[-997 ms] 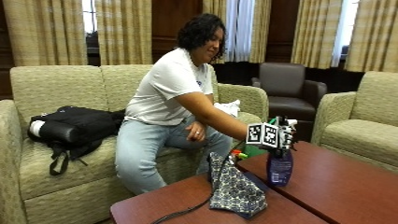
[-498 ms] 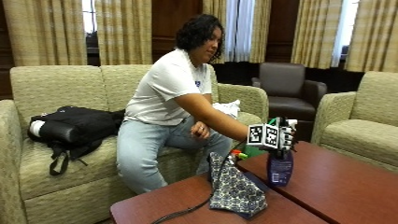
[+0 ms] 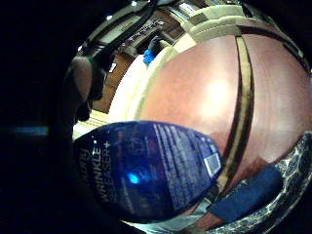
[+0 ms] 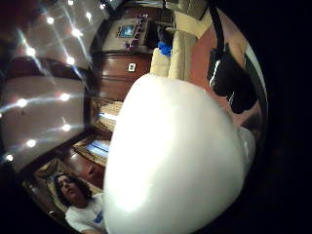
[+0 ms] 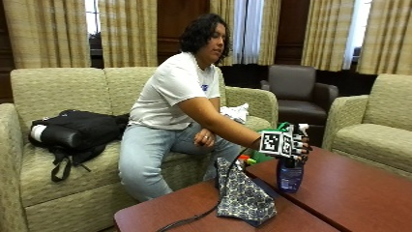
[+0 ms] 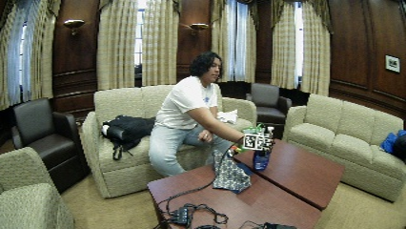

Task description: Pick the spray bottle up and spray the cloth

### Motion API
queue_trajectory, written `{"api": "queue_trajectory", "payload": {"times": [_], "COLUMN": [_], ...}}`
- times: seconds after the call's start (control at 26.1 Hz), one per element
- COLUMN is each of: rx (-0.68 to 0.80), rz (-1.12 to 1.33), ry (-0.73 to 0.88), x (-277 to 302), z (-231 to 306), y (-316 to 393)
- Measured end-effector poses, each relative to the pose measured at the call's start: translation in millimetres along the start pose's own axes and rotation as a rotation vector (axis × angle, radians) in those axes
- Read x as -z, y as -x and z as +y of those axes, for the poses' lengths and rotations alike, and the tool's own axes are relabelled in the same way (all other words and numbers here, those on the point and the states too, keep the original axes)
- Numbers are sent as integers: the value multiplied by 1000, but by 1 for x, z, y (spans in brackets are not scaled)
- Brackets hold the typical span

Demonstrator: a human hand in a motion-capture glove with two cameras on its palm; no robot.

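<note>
A blue spray bottle (image 5: 290,176) with a white spray head stands on the red-brown table (image 5: 360,193), near its sofa-side edge. My gloved right hand (image 5: 293,145) grips its neck and head from above, fingers curled round it. Whether its base still touches the wood I cannot tell. Left of the bottle, a dark blue patterned cloth (image 5: 241,198) rises in a peak on the table. The little finger side palm view shows the bottle's label (image 3: 146,170) over the table (image 3: 204,97), with the cloth (image 3: 292,165) at the rim. The white spray head (image 4: 175,161) fills the thumb side palm view.
The person sits on a beige sofa (image 5: 58,92), bare left hand (image 5: 205,140) on a knee. A black bag (image 5: 77,133) lies on the sofa. Something green (image 5: 264,154) stands behind the gloved hand. An armchair (image 5: 373,130) stands to the right of the table. Black gear (image 6: 184,214) lies at the table's front.
The gloved hand has sunk a little lower on the bottle's top. Bottle and cloth stay where they were.
</note>
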State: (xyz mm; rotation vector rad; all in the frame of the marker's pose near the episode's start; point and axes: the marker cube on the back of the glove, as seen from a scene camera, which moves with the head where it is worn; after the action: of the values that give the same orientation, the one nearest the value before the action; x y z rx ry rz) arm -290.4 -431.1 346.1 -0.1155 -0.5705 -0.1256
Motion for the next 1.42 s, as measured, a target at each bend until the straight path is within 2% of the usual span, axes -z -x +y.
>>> {"api": "queue_trajectory", "payload": {"times": [0.38, 0.73, 1.0, 1.19, 1.42], "rx": [-34, -38, 44, 41, 122], "rz": [83, 347, 646, 838, 929], "ry": [133, 234, 331, 432, 535], "x": [5, 39, 84, 147, 181], "z": [7, 29, 59, 73, 123], "y": [-5, -15, -8, -2, 15]}}
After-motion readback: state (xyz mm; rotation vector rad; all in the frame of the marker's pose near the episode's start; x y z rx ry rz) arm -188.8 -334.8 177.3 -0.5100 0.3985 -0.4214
